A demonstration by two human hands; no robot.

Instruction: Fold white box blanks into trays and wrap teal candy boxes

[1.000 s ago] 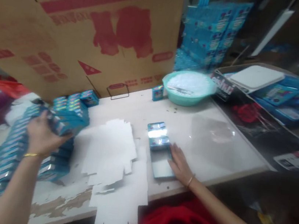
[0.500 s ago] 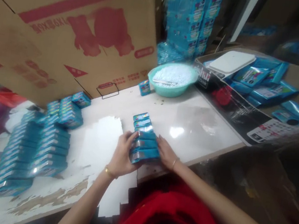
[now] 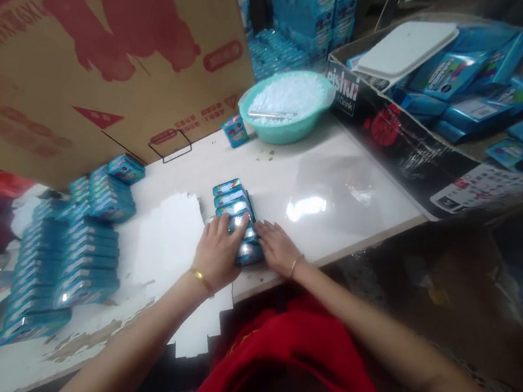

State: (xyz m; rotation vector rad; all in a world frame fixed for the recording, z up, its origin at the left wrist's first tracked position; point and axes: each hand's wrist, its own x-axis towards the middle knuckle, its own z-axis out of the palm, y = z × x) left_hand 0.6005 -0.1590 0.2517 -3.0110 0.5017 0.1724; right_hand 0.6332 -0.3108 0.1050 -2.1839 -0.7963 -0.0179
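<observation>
A short row of small blue boxes lies on the white tabletop in front of me, partly covered by my fingers. From the left side my left hand grips the row, its thumb over the top of the boxes. Against the right side of the same row rests my right hand, fingers stretched out and close together. The nearest boxes show between the two hands. White paper or card sheets lie on the table just left of the row.
Long stacked rows of blue boxes stand at the left. A large cardboard box rises behind. At the back are a turquoise bowl with white contents, a single blue box, and a black carton with blue packets at right.
The nearer boxes between my hands have come down and forward, closer in line with the row. My left fingers now reach further along it. The view has shifted.
</observation>
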